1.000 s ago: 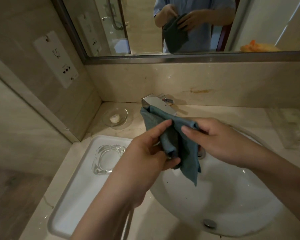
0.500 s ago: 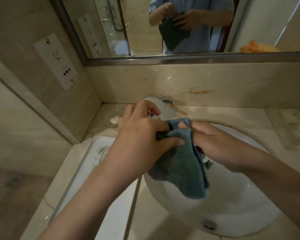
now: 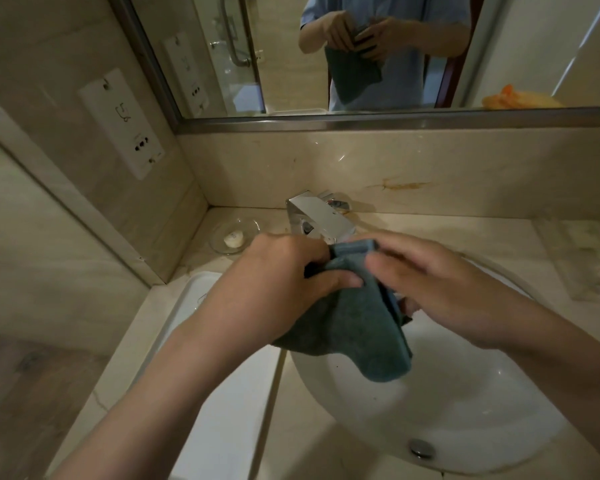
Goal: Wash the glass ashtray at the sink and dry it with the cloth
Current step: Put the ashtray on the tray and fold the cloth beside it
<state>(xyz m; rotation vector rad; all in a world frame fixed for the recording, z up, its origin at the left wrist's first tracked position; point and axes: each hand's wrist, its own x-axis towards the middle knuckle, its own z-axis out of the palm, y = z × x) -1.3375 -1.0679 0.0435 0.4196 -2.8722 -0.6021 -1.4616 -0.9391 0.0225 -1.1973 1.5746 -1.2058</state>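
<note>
Cloth (image 3: pixel 354 327) was dark teal; sink (image 3: pixel 465 410) white; tray (image 3: pixel 222 427) white; worktop (image 3: pixel 430 233) beige, veined marble; tap (image 3: pixel 321 216) chrome.

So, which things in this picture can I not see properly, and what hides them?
- Glass ashtray, head view: only a sliver shows; the left hand and forearm cover it.
- Cloth: both hands cover its upper part.
- Right hand grip: its fingertips lie behind the cloth.

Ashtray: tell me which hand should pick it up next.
Left. The left hand is on the tray side, where a sliver of ashtray shows behind its wrist; the right hand is over the sink.
</note>
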